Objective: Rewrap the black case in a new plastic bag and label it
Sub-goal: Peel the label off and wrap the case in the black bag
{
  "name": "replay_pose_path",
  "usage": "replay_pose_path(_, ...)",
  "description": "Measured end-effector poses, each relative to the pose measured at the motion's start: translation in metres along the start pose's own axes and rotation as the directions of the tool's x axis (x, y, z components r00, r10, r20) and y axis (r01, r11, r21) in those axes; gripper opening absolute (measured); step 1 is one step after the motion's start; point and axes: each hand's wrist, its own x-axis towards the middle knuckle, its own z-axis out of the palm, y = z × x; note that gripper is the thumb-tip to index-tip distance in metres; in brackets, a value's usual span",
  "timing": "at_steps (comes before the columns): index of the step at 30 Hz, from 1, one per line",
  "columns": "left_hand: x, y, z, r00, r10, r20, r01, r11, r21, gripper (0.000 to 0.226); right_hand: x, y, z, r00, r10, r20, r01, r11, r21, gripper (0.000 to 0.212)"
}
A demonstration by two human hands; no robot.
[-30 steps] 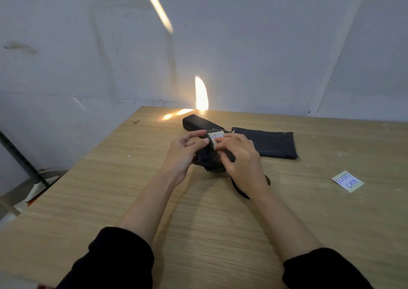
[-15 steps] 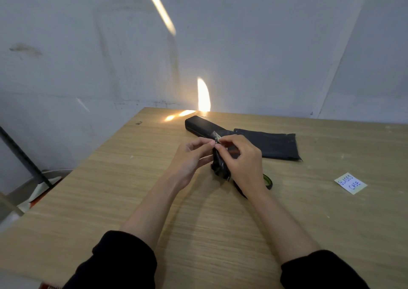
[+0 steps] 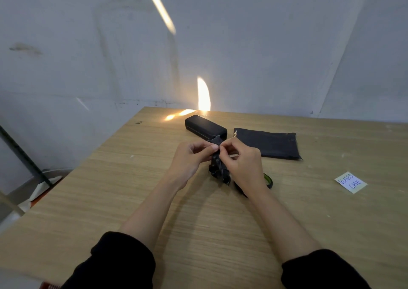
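Since a second ago the white label that faced us on the crumpled black plastic (image 3: 217,169) has turned out of sight, and the wad now hangs narrow and upright between our hands. Nearest us, our black sleeves (image 3: 119,264) frame the bare wood of the table (image 3: 198,233), and both forearms reach forward and converge. Our left hand (image 3: 189,156) pinches the top of the plastic between thumb and forefinger, the other fingers curled. Our right hand (image 3: 242,165) pinches the same top edge from the other side, its fingertips almost meeting the left's. The lower end of the wad dangles close to the table; we cannot tell whether it touches. Just behind our right wrist lies a dark ring (image 3: 269,180) with a green inner face, partly hidden by the wrist. Well off to the right, a paper label (image 3: 350,182) hand-lettered "GLASSES CASE" lies flat on the table. Beyond our hands the black case (image 3: 205,127) lies bare on the table, slanting toward the far edge. Just beside it on the right a flat black bag (image 3: 268,143) lies spread out. Warm light streaks the table's far edge and the grey wall (image 3: 265,45).
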Motion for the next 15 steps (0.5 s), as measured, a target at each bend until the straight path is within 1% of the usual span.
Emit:
replay_pose_path(5, -0.001, -0.007, -0.004, 1.0, 0.012, 0.018, -0.012, 1.0, -0.007, 0.009, 0.0, 0.001, 0.003, 0.993, 0.112, 0.025, -0.113, 0.991, 0.069, 0.007)
replay_pose_path(9, -0.003, -0.012, -0.006, 1.0, 0.007, 0.029, -0.008, 0.999, 0.035, 0.01, -0.001, 0.004, 0.004, 0.985, 0.171, 0.041, -0.174, 0.981, 0.089, 0.006)
replay_pose_path(11, -0.005, -0.013, -0.005, 1.0, 0.0, 0.028, 0.0, 1.0, -0.007, 0.009, -0.001, 0.004, 0.004, 0.978, 0.207, 0.032, -0.209, 0.971, 0.119, 0.007)
replay_pose_path(15, -0.007, -0.016, -0.004, 1.0, -0.012, 0.023, 0.014, 0.998, -0.062, 0.012, 0.0, 0.004, 0.006, 0.944, 0.329, 0.028, -0.325, 0.911, 0.253, 0.007)
